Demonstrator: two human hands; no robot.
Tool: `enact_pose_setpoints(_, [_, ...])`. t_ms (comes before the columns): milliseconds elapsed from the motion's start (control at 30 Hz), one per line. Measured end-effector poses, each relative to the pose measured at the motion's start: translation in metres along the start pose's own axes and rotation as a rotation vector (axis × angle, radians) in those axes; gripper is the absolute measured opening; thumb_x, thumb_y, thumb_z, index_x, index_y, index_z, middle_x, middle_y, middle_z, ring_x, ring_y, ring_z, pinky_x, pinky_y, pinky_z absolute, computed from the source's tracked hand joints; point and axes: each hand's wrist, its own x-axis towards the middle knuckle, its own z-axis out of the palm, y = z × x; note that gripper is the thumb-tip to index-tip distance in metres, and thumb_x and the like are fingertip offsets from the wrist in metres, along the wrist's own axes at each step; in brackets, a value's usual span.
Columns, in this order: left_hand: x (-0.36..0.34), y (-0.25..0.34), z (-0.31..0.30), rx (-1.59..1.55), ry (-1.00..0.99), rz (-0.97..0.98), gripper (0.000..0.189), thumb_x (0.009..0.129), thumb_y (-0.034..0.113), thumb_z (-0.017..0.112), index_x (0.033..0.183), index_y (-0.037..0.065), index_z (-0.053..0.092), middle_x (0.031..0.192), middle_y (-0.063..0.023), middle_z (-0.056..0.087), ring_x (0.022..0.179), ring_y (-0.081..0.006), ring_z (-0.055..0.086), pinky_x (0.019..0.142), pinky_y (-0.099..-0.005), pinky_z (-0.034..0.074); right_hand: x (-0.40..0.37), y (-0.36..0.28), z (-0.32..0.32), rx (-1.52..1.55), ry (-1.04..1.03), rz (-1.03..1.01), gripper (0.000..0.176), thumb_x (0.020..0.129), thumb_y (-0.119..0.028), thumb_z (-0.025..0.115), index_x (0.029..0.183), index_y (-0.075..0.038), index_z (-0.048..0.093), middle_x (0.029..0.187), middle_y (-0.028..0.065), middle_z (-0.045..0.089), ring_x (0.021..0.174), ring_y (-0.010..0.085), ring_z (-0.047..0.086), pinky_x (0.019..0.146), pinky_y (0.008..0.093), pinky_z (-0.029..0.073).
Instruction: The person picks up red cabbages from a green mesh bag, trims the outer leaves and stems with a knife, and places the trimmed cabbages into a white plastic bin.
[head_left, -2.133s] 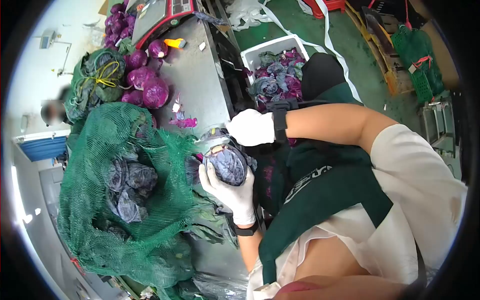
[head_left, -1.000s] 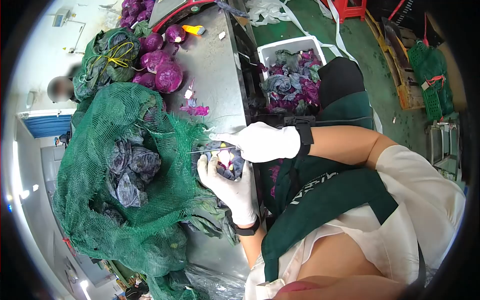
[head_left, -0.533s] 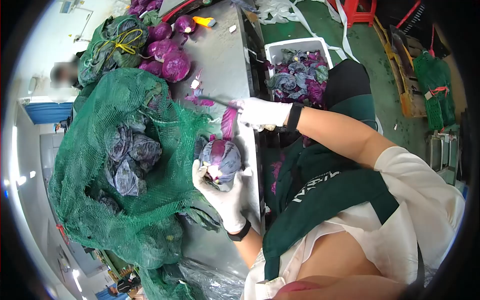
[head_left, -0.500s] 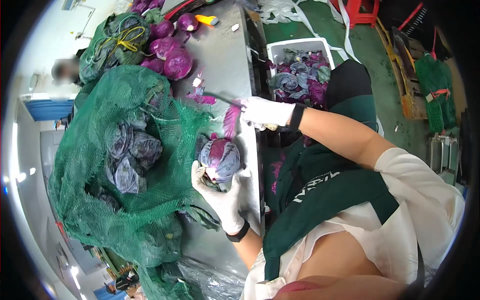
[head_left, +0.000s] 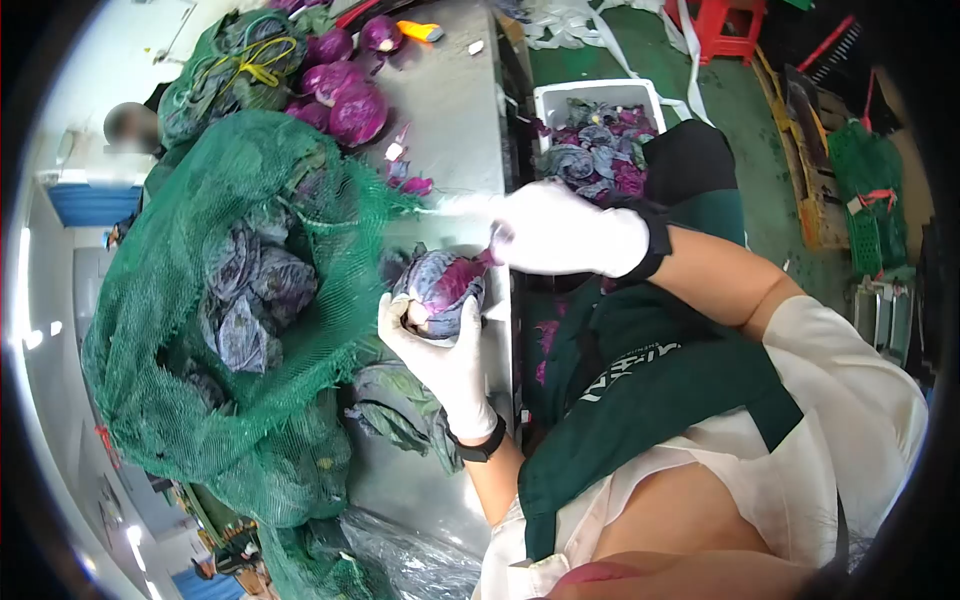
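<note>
My left hand (head_left: 447, 358), in a white glove, holds a red cabbage (head_left: 440, 283) from below, just above the steel table (head_left: 455, 120). Some dull outer leaves still cling to the head. My right hand (head_left: 565, 240), also gloved and blurred by motion, sits against the cabbage's upper right side. It grips a knife (head_left: 458, 205), whose blade shows only as a pale streak pointing left. A purple leaf edge shows between my right fingers and the head.
A large green net sack (head_left: 200, 400) of untrimmed cabbages fills the left. Trimmed purple heads (head_left: 352, 108) lie at the table's far end near an orange object (head_left: 420, 30). A white crate (head_left: 548, 97) of cut leaves stands on the floor. Another person (head_left: 130, 125) is far left.
My right hand swung up and away with the knife, pulling off a purple leaf, then came back down onto the cabbage. My left hand turned the head slightly.
</note>
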Motion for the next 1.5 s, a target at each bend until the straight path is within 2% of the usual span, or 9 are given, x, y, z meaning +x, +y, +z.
enact_pose_setpoints(233, [-0.002, 0.019, 0.022, 0.264, -0.009, 0.231, 0.080, 0.063, 0.015, 0.091, 0.126, -0.001, 0.046, 0.139, -0.0242, 0.042, 0.128, -0.0385, 0.045, 0.107, -0.0462, 0.038, -0.002, -0.009, 0.023, -0.181, -0.259, -0.058, 0.078, 0.078, -0.013, 0.059, 0.151, -0.009, 0.034, 0.090, 0.0161, 0.067, 0.071, 0.0327, 0.067, 0.062, 0.0396, 0.054])
enact_pose_setpoints(567, [0.007, 0.028, 0.030, 0.398, -0.047, 0.312, 0.074, 0.059, 0.013, 0.093, 0.118, 0.001, 0.049, 0.128, -0.0212, 0.046, 0.124, -0.0386, 0.045, 0.107, -0.0481, 0.036, 0.019, 0.025, 0.036, -0.181, 0.060, -0.133, 0.043, 0.089, -0.015, 0.056, 0.131, -0.006, 0.054, 0.088, 0.0175, 0.068, 0.074, 0.0370, 0.068, 0.065, 0.0426, 0.055])
enact_pose_setpoints(633, [0.001, 0.026, 0.031, 0.373, -0.046, 0.294, 0.073, 0.058, 0.013, 0.093, 0.116, 0.001, 0.050, 0.128, -0.0222, 0.046, 0.124, -0.0391, 0.045, 0.107, -0.0484, 0.037, 0.035, 0.059, 0.032, -0.152, 0.022, -0.119, 0.029, 0.095, -0.016, 0.050, 0.123, -0.009, 0.057, 0.071, 0.0143, 0.064, 0.056, 0.0284, 0.062, 0.051, 0.0423, 0.050])
enact_pose_setpoints(733, [-0.001, 0.018, 0.020, 0.315, -0.025, 0.264, 0.077, 0.058, 0.014, 0.094, 0.118, 0.003, 0.047, 0.129, -0.0198, 0.046, 0.124, -0.0370, 0.045, 0.107, -0.0464, 0.037, 0.044, 0.080, 0.016, 0.953, -0.255, 0.485, 0.044, 0.089, -0.004, 0.052, 0.132, -0.014, 0.052, 0.064, 0.0000, 0.055, 0.038, 0.0054, 0.040, 0.033, 0.0223, 0.030])
enact_pose_setpoints(833, [0.000, 0.000, 0.012, 0.212, -0.010, 0.250, 0.080, 0.058, 0.013, 0.094, 0.121, 0.005, 0.045, 0.130, -0.0168, 0.046, 0.124, -0.0342, 0.046, 0.108, -0.0448, 0.036, 0.037, 0.064, 0.006, 0.816, -0.215, 0.356, 0.042, 0.093, -0.023, 0.060, 0.132, -0.009, 0.053, 0.072, 0.0044, 0.061, 0.046, 0.0095, 0.050, 0.039, 0.0247, 0.038])
enact_pose_setpoints(933, [-0.001, 0.004, 0.009, 0.219, -0.059, 0.223, 0.079, 0.057, 0.012, 0.094, 0.120, 0.005, 0.046, 0.137, -0.0193, 0.043, 0.130, -0.0358, 0.043, 0.112, -0.0465, 0.032, 0.038, 0.030, 0.016, 0.275, -0.252, 0.128, 0.055, 0.087, -0.046, 0.070, 0.116, 0.000, 0.062, 0.095, 0.0144, 0.069, 0.090, 0.0242, 0.065, 0.083, 0.0373, 0.051])
enact_pose_setpoints(1167, [0.000, 0.010, 0.008, 0.239, -0.114, 0.259, 0.085, 0.062, 0.014, 0.093, 0.130, 0.003, 0.043, 0.139, -0.0198, 0.041, 0.131, -0.0368, 0.042, 0.114, -0.0488, 0.031, 0.049, 0.045, 0.030, 0.522, -0.480, 0.251, 0.045, 0.093, -0.044, 0.062, 0.092, 0.000, 0.064, 0.077, 0.0142, 0.065, 0.065, 0.0289, 0.059, 0.063, 0.0396, 0.047])
enact_pose_setpoints(1367, [0.001, 0.007, -0.004, 0.431, -0.173, 0.293, 0.089, 0.064, 0.016, 0.092, 0.137, 0.004, 0.043, 0.137, -0.0167, 0.039, 0.130, -0.0348, 0.041, 0.109, -0.0466, 0.037, 0.048, 0.092, 0.053, -0.347, -0.085, -0.604, 0.024, 0.088, -0.023, 0.056, 0.078, -0.003, 0.063, 0.071, 0.0194, 0.062, 0.066, 0.0372, 0.062, 0.062, 0.0447, 0.049])
enact_pose_setpoints(1500, [-0.006, -0.015, -0.016, 0.237, -0.082, 0.225, 0.090, 0.063, 0.015, 0.092, 0.137, 0.004, 0.043, 0.133, -0.0157, 0.041, 0.128, -0.0327, 0.043, 0.110, -0.0449, 0.037, 0.044, 0.096, 0.038, -0.344, 0.204, -0.095, 0.017, 0.082, -0.024, 0.062, 0.088, -0.009, 0.067, 0.078, 0.0131, 0.064, 0.068, 0.0321, 0.065, 0.061, 0.0418, 0.054])
